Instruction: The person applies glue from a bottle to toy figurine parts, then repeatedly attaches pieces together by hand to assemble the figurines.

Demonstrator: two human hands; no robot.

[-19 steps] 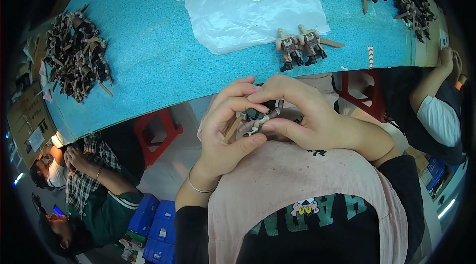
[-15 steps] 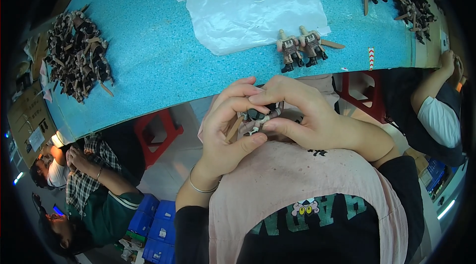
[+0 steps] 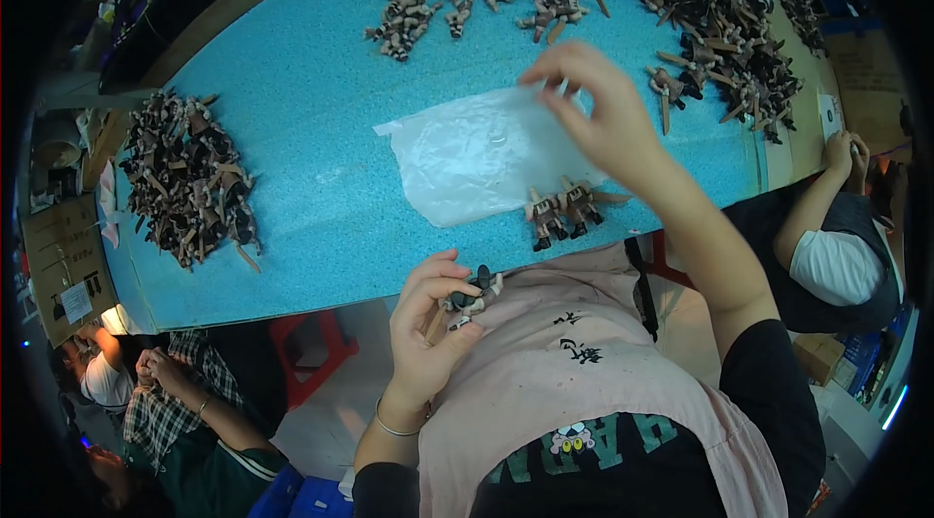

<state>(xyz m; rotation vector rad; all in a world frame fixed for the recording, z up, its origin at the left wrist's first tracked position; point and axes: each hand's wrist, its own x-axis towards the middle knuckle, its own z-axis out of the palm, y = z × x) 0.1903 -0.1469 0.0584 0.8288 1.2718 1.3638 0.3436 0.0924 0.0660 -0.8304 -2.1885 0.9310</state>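
My left hand (image 3: 425, 325) is closed around a small toy figure (image 3: 489, 294) with dark and pale parts, held in front of the pink apron below the table's near edge. The fingers hide much of that figure. Over the right part of a clear plastic sheet (image 3: 452, 168), my right hand (image 3: 595, 109) is stretched out, slightly blurred, thumb and fingers apart and nothing seen in them. Two similar toy figures, a left one (image 3: 545, 218) and a right one (image 3: 580, 206), lie side by side at the sheet's lower right corner.
On the blue table (image 3: 321, 226) a heap of toy figures (image 3: 185, 178) lies at the left. Another pile (image 3: 715, 61) spreads along the far right, with loose figures (image 3: 404, 22) at the far side. Co-workers sit left and right; a red stool (image 3: 316, 353) stands below the table.
My right hand has let go of the toy figure and moved up and away over the plastic sheet. The left hand still holds the figure. The view has shifted, showing more of the table's far side.
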